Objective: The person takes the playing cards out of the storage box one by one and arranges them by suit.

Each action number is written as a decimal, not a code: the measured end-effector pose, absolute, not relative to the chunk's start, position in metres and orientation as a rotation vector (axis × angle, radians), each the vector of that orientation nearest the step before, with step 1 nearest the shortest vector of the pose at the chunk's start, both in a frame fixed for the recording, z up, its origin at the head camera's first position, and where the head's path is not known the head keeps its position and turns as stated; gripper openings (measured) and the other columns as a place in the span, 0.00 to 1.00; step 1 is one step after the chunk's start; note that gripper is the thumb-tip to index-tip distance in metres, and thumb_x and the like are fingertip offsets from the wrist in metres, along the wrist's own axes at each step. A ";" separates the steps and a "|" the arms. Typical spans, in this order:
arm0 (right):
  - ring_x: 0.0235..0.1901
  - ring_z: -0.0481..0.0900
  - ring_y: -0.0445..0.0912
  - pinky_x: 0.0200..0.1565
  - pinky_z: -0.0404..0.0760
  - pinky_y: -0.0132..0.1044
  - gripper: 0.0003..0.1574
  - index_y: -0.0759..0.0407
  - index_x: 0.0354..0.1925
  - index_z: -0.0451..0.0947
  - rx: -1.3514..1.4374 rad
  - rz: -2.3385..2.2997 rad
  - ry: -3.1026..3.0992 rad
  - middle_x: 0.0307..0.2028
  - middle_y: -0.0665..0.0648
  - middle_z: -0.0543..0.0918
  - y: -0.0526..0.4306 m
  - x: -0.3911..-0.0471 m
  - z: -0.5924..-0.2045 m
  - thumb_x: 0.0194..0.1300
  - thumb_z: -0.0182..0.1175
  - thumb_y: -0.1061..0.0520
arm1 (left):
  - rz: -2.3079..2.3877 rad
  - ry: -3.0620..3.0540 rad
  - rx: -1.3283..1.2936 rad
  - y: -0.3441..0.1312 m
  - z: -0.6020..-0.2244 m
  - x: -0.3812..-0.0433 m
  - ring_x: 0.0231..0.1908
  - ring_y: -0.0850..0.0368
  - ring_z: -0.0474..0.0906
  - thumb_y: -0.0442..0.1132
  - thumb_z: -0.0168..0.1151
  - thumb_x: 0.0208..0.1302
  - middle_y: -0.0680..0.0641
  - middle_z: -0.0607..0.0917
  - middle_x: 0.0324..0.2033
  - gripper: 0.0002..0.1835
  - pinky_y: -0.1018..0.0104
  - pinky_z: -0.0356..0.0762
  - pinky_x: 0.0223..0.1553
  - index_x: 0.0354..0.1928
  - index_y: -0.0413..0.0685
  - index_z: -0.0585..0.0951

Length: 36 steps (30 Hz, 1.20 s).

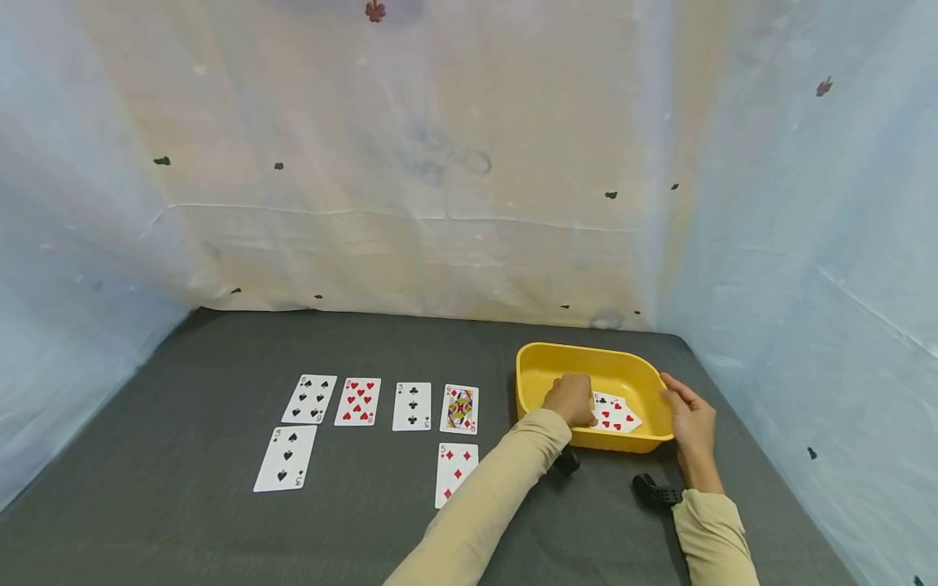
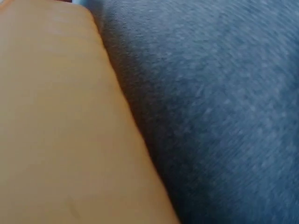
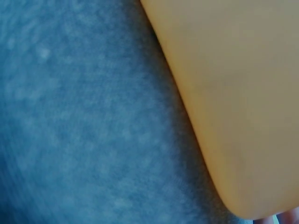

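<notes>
A yellow plastic tub (image 1: 538, 352) stands at the right of the dark cloth. My left hand (image 1: 570, 399) reaches over its near wall and is down inside, knuckles up, beside white playing cards (image 1: 615, 413) with red hearts. The fingertips are hidden below the hand, so I cannot tell whether they pinch a card. My right hand (image 1: 692, 423) grips the tub's right end, thumb at the rim. Both wrist views show mostly the tub's outer wall (image 2: 60, 116) close up; a sliver of right-hand fingers (image 3: 287, 217) shows at the lower edge.
Face-up cards lie left of the tub: a row with spades (image 1: 309, 399), hearts (image 1: 357, 401), clubs (image 1: 412, 406) and a queen (image 1: 460, 408), then spades (image 1: 286, 458) and diamonds (image 1: 456, 474) below. My left sleeve (image 1: 476, 513) overlaps the diamonds card. Hanging sheets (image 1: 440, 244) enclose the table.
</notes>
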State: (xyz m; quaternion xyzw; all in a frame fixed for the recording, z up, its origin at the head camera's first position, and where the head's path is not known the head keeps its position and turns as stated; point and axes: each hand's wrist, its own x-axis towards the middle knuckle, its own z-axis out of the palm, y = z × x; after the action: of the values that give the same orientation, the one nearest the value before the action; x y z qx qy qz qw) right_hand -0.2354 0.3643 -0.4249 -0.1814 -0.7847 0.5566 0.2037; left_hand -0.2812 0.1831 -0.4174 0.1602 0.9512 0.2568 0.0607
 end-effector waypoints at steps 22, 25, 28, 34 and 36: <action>0.53 0.72 0.43 0.42 0.72 0.21 0.25 0.61 0.63 0.74 -0.494 1.546 -2.197 0.63 0.62 0.73 0.365 -0.235 -0.427 0.73 0.53 0.52 | 1.124 2.724 0.399 0.168 -0.420 -0.292 0.37 0.57 0.69 0.38 0.83 0.40 0.54 0.78 0.32 0.22 0.68 0.70 0.40 0.37 0.48 0.81; 0.53 0.72 0.43 0.41 0.72 0.20 0.25 0.61 0.63 0.74 -0.498 1.553 -2.191 0.63 0.61 0.73 0.365 -0.236 -0.428 0.73 0.53 0.52 | 1.059 2.742 0.420 0.168 -0.421 -0.292 0.39 0.56 0.70 0.37 0.85 0.35 0.54 0.79 0.33 0.25 0.67 0.70 0.44 0.38 0.49 0.81; 0.52 0.73 0.42 0.41 0.73 0.20 0.25 0.61 0.63 0.73 -0.502 1.557 -2.186 0.63 0.61 0.73 0.364 -0.236 -0.428 0.73 0.53 0.52 | 1.014 2.772 0.442 0.168 -0.421 -0.293 0.40 0.55 0.71 0.37 0.86 0.33 0.54 0.80 0.34 0.27 0.67 0.69 0.46 0.39 0.48 0.82; 0.54 0.72 0.44 0.41 0.73 0.20 0.25 0.61 0.63 0.73 -0.500 1.560 -2.191 0.63 0.61 0.72 0.365 -0.235 -0.427 0.73 0.53 0.52 | 1.047 2.763 0.427 0.167 -0.422 -0.292 0.37 0.57 0.73 0.38 0.85 0.33 0.54 0.81 0.33 0.25 0.68 0.72 0.42 0.38 0.46 0.83; 0.56 0.72 0.47 0.41 0.72 0.20 0.25 0.61 0.63 0.73 -0.502 1.557 -2.194 0.63 0.61 0.72 0.365 -0.235 -0.426 0.73 0.53 0.52 | 1.054 2.756 0.403 0.167 -0.422 -0.292 0.37 0.57 0.73 0.37 0.85 0.35 0.54 0.81 0.33 0.24 0.68 0.72 0.41 0.37 0.46 0.83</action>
State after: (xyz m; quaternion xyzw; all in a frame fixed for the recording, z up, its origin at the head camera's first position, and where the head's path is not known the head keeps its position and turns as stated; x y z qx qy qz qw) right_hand -0.2354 0.3649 -0.4263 -0.1797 -0.7853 0.5572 0.2011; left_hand -0.2923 0.1674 -0.4216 0.1347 0.9224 0.3527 0.0818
